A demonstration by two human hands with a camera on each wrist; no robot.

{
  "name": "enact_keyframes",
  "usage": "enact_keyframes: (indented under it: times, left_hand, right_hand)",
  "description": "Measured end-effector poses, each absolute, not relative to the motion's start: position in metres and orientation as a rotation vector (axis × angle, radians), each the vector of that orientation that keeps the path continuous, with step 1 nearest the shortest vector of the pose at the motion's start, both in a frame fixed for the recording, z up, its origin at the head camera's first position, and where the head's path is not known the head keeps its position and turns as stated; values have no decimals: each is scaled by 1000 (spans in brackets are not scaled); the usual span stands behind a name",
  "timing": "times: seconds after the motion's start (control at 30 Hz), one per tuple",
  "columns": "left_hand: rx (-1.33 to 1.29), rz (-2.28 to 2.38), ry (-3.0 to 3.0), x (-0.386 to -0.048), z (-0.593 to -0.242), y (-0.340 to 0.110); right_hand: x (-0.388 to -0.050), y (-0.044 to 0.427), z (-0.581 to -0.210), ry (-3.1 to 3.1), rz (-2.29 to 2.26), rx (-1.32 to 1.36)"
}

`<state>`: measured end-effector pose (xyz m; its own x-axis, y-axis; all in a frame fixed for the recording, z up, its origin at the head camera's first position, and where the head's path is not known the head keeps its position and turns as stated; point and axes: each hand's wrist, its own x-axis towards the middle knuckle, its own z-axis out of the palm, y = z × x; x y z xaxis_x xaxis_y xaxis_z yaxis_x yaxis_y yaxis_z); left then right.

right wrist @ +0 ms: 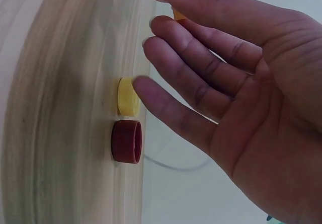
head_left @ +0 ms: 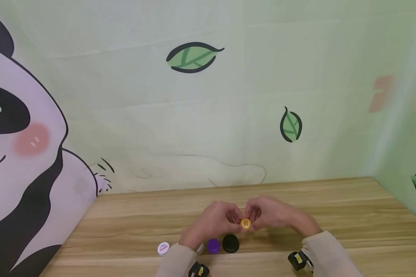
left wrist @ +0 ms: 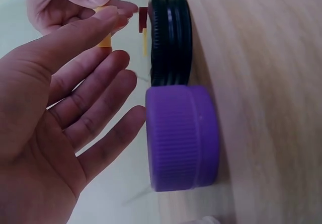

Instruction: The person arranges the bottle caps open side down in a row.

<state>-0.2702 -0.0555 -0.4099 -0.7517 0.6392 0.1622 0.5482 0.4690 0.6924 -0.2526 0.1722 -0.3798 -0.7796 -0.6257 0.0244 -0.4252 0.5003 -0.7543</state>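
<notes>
Between the fingertips of both hands is a small yellow bottle cap (head_left: 245, 224) with red print on its top, raised over the table. My left hand (head_left: 216, 221) pinches it from the left by thumb and index finger; its other fingers are spread in the left wrist view. From the opposite side my right hand (head_left: 272, 213) pinches the same cap. Nearest below the hands are a black ridged lid (head_left: 230, 244) and a purple ribbed cap (left wrist: 181, 138). A dark red cap (right wrist: 127, 141) and another yellow cap (right wrist: 129, 97) stand on the table, hidden in the head view.
On the wooden table (head_left: 124, 223), a white printed cap (head_left: 163, 249) lies left of the left forearm. Another whitish cap (head_left: 200, 249) is partly covered by that wrist. A light green cloth wall (head_left: 242, 127) with printed leaves and a panda rises behind the table.
</notes>
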Motion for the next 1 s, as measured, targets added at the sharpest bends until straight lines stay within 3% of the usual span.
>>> enact_keyframes:
  times: [1.0]
  left_hand:
    - [1102, 895, 2607, -262, -416, -48]
  right_hand:
    - [-248, 171, -394, 2419, -1029, -866]
